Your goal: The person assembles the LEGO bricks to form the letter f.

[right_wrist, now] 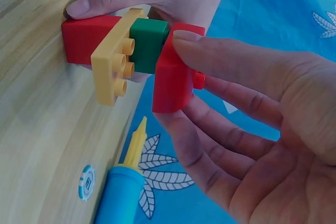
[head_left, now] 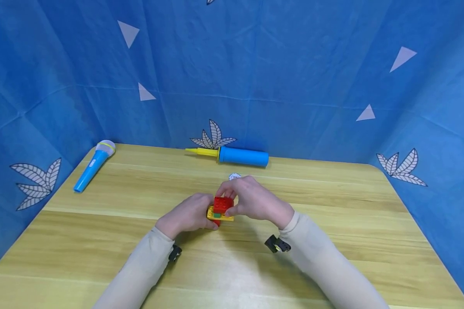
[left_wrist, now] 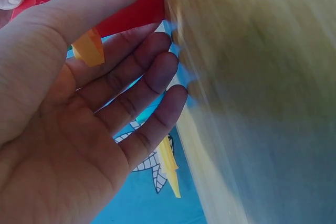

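Note:
A small stack of toy building bricks stands on the table between both hands. At its base is a red brick (right_wrist: 86, 40), with a yellow plate-like brick (right_wrist: 104, 80) across it and a green brick (right_wrist: 148, 45) above that. My left hand (head_left: 189, 213) holds the base brick between thumb and fingers. My right hand (head_left: 253, 199) pinches the upper red brick (head_left: 223, 204), which has a sloped side in the right wrist view. That upper brick sits at a slight tilt against the green one.
Behind the hands, a white-and-blue round chip (right_wrist: 86, 183) lies on the wooden table (head_left: 332, 206). A blue hand pump (head_left: 243, 156) with a yellow nozzle lies along the back edge. At the far left is a blue toy microphone (head_left: 94, 165). Blue patterned cloth (head_left: 251, 77) surrounds the table.

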A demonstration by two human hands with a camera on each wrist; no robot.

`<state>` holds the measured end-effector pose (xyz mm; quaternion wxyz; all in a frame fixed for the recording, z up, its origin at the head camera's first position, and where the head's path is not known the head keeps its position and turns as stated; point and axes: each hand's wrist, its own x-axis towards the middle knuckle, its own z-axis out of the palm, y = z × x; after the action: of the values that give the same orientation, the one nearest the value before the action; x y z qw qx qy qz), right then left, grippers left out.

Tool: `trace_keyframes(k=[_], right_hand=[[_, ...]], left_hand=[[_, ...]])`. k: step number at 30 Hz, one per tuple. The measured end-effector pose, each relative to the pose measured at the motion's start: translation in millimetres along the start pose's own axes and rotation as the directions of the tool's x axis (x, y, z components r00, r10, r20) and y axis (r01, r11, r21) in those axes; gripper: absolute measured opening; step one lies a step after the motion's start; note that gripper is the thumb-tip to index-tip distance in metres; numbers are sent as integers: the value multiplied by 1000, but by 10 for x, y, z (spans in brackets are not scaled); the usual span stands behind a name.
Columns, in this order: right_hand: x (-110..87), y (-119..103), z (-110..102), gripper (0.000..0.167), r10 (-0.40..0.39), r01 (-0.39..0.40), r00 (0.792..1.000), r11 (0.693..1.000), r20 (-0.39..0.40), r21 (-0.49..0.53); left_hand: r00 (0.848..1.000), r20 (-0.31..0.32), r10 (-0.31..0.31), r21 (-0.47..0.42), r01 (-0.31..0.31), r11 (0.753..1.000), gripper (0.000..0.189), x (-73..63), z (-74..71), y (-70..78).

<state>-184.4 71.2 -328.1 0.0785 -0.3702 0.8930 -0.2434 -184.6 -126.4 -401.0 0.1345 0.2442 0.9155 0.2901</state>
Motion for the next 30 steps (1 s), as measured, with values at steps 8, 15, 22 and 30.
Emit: trace_keyframes(k=[8, 15, 22, 30], right_hand=[[2, -1, 18, 41, -6, 6, 1000, 1000, -6, -22], [3, 3, 28, 40, -6, 5, 1000, 1000, -9, -20], [-3, -10, 31, 38, 13, -13, 1000, 1000, -9, -16], [-22, -33, 31, 37, 40, -41, 999, 999, -12, -11]], left_hand=[[1000, -5, 6, 3, -6, 1000, 51, -6, -8, 8], [1000, -1, 9, -2, -9, 1000, 51, -3, -6, 8], [1000, -3, 9, 3, -9, 1000, 50, 8, -2, 0], [1000, 0, 9, 3, -9, 1000, 49, 13, 7, -5]])
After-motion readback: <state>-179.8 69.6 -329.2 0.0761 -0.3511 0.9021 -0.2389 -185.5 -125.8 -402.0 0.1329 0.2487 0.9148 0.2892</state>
